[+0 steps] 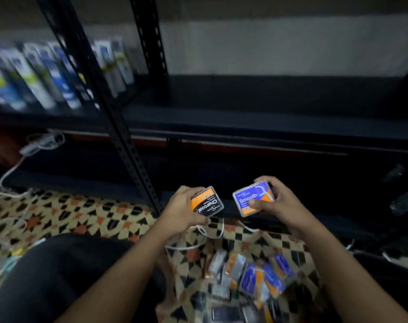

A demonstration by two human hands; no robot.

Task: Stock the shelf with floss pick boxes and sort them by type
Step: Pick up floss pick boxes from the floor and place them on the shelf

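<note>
Spanning the upper view, the dark shelf (268, 117) is sitting bare on its right side. Lower down, a pile of floss boxes (252, 278) is lying on patterned floor. Left hand (186, 206) is gripping the Charcoal box (206, 202); right hand (275, 201) is pinching the Smooth box (253, 198), both below shelf level.

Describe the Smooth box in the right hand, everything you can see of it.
The Smooth box is a small, flat, clear-cased pack with a blue and orange label reading "Smooth" in white. The right hand grips it, thumb across the label, fingers behind. It is tilted, face up toward the camera, held in the air beside the Charcoal box.
</note>
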